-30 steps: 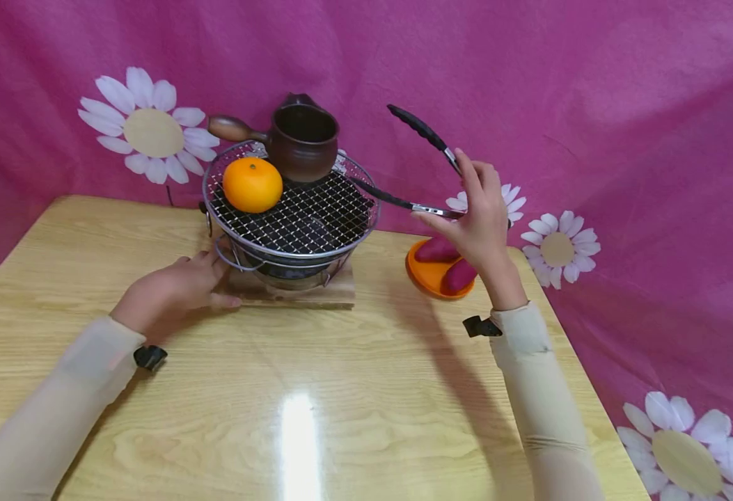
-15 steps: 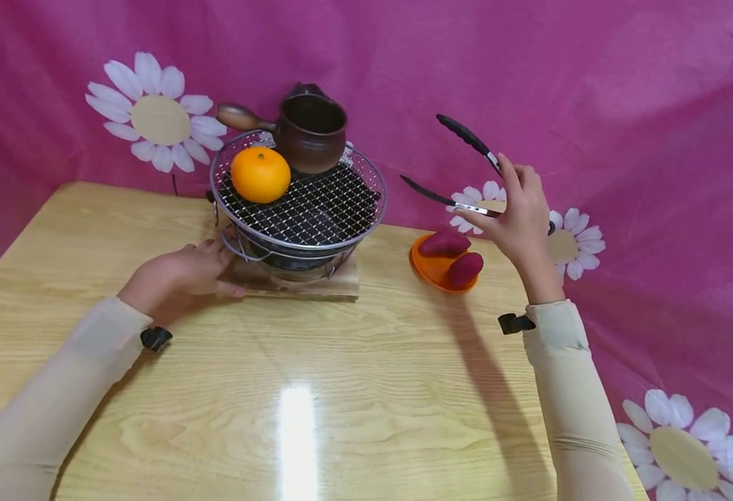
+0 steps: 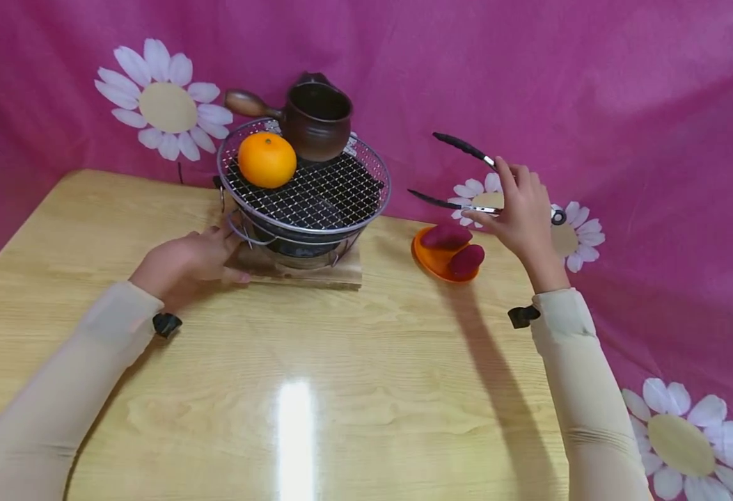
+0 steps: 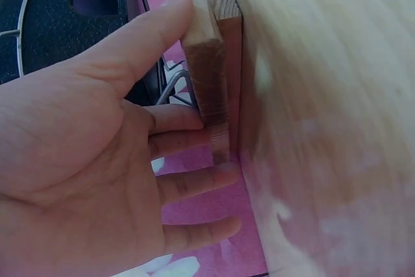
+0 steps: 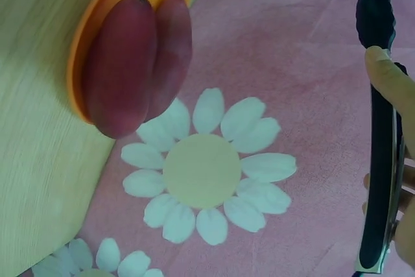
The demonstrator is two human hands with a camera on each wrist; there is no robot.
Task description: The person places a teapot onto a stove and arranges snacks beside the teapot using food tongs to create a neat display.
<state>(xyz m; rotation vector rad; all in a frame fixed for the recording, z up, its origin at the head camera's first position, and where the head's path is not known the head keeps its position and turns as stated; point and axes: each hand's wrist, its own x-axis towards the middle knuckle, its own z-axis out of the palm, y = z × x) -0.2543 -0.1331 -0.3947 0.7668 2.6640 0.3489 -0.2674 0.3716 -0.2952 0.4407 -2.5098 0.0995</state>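
My left hand rests at the left end of a low wooden board under a round tabletop grill. In the left wrist view its fingers are straight, the thumb lying against the board. My right hand grips black-and-silver tongs in the air, their arms spread and their black tips pointing left toward the grill. Nothing sits between the tips. Below the tongs, two purple-red sweet potatoes lie on an orange plate. The right wrist view shows these sweet potatoes side by side.
On the grill's mesh sit an orange citrus fruit at the left and a brown side-handled pot at the back. Behind the wooden table hangs a pink cloth printed with white daisies.
My right hand has carried the tongs rightward, off the grill's right side, and their tips have come down a little lately. My left hand stays at the board. The head view has shifted slightly.
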